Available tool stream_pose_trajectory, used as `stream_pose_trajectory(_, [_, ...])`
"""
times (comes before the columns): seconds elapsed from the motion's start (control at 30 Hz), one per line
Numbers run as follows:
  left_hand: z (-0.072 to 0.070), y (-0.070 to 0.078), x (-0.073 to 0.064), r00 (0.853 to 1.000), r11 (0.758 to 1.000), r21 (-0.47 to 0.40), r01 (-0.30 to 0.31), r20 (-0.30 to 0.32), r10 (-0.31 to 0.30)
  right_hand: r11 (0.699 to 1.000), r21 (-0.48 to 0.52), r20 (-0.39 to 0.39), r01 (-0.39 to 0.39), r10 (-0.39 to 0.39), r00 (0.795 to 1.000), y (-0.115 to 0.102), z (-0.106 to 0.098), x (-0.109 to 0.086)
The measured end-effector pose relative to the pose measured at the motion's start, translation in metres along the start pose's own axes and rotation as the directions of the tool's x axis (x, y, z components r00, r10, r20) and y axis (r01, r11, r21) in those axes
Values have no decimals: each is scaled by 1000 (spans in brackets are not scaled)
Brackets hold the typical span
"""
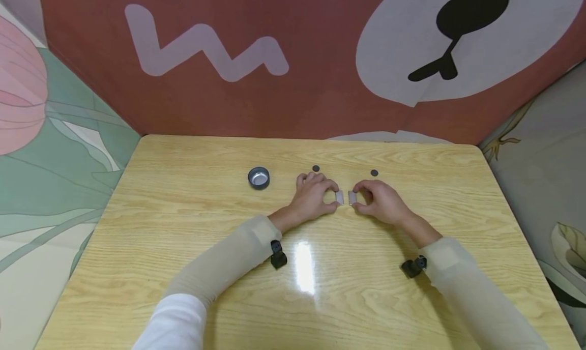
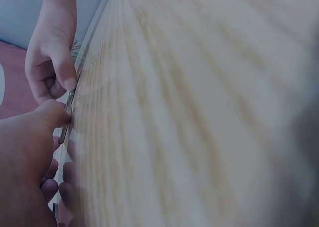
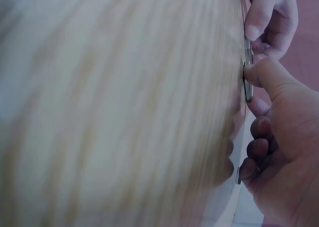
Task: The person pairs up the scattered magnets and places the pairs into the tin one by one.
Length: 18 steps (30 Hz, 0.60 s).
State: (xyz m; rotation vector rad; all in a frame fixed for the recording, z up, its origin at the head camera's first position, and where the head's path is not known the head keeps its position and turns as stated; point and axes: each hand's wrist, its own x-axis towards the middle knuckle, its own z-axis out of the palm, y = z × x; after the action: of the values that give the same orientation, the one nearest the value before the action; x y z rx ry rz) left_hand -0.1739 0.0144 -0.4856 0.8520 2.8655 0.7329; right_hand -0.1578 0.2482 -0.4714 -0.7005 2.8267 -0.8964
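My left hand (image 1: 316, 196) pinches a small flat grey rectangular piece (image 1: 339, 197) by its near and far edges, between thumb and fingertip. Just across a narrow gap, my right hand (image 1: 383, 201) holds a matching grey rectangle (image 1: 352, 198) the same way. Both pieces lie at or very near the tabletop. From the side, in the left wrist view, the left piece (image 2: 65, 131) is a thin dark edge below the thumb. The right wrist view shows the right piece (image 3: 247, 87) edge-on. What the pieces are, I cannot tell.
Beyond the left fingers lies a small dark disc (image 1: 316, 168); another dark disc (image 1: 374, 173) lies beyond the right hand. A round dark cup (image 1: 251, 182) with a silvery inside stands left of the left hand. The wooden table (image 1: 192, 156) meets a painted wall (image 1: 316, 95).
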Motion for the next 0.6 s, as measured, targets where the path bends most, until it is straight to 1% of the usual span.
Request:
stream_pose_trajectory(0.17, [3,3,1,1000,1000,8,9,2,-9,1000,-17,32,-14,15,999,-7,1,4])
stream_pose_trajectory(0.3, [4,4,2,1000,1000,17,12,2,-12,999,-18,48,-30,31,998,-7,0,5])
stream_pose_trajectory(0.6, [4,4,2,1000,1000,12,12,-4,-12,999,-11,37,-34,35,999,-7,1,4])
